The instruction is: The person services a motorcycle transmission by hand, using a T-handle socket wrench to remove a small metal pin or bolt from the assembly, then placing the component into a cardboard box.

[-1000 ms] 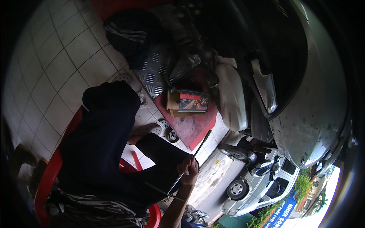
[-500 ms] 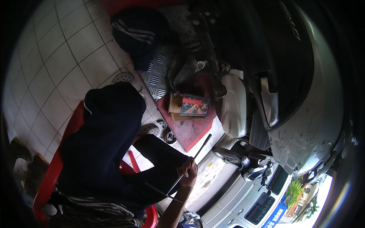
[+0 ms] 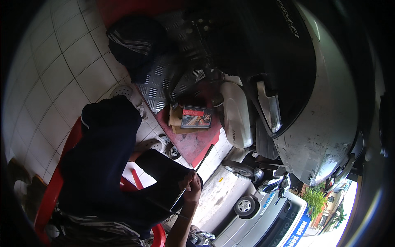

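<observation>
My right hand (image 3: 190, 187), at the lower middle, is closed around the shaft of a T-handle wrench (image 3: 178, 199). The wrench slants over my dark trousers (image 3: 107, 164). Its thin crossbar lies toward the lower edge, and its dark end points up and right, toward a red platform (image 3: 192, 150). That end looks apart from the platform. My left hand is out of the picture.
A small box with a printed cover (image 3: 196, 118) lies on brown cardboard (image 3: 176, 116) atop the platform. A grey-white scooter (image 3: 312, 136) fills the right side. Crocs (image 3: 151, 145) are on the tiles beside my red chair (image 3: 158, 234). A white van (image 3: 236, 230) is beyond.
Most of the scene has shifted left in the picture. The van now shows a wheel where its side windows were. My right hand still grips the wrench at much the same slant.
</observation>
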Action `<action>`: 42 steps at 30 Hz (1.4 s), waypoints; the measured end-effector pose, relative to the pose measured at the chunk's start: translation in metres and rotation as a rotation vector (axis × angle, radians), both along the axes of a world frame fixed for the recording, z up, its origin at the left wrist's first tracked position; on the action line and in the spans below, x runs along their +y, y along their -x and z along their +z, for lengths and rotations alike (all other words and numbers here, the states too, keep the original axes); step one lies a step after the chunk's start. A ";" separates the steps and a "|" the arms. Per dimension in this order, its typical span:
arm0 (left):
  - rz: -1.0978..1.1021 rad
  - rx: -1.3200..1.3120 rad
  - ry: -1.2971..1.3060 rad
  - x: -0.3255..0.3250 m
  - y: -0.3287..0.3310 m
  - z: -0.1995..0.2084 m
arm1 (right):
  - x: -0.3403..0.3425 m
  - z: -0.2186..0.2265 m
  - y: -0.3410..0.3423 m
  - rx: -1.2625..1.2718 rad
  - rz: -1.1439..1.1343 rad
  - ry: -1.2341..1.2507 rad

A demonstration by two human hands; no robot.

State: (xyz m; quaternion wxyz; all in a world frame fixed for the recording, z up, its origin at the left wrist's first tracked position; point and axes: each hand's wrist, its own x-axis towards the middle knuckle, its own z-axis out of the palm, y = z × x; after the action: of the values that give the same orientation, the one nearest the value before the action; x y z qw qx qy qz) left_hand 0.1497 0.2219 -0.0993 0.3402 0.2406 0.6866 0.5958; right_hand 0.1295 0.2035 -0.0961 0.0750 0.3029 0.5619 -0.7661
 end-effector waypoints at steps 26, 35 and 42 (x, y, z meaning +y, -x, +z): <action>-0.075 0.076 0.060 0.011 -0.014 -0.010 | 0.012 -0.006 -0.007 0.099 0.076 0.131; -0.090 0.126 0.062 0.005 -0.022 -0.014 | 0.019 -0.009 -0.021 0.171 0.039 0.179; -0.304 0.166 0.119 -0.173 -0.006 0.011 | 0.014 0.001 -0.019 0.187 -0.008 0.253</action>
State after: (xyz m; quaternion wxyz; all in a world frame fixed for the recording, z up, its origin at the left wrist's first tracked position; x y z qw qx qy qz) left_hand 0.1557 0.0490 -0.0886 0.3820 0.3693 0.7023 0.4738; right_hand 0.1489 0.2176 -0.0951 0.0570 0.2204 0.4642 -0.8560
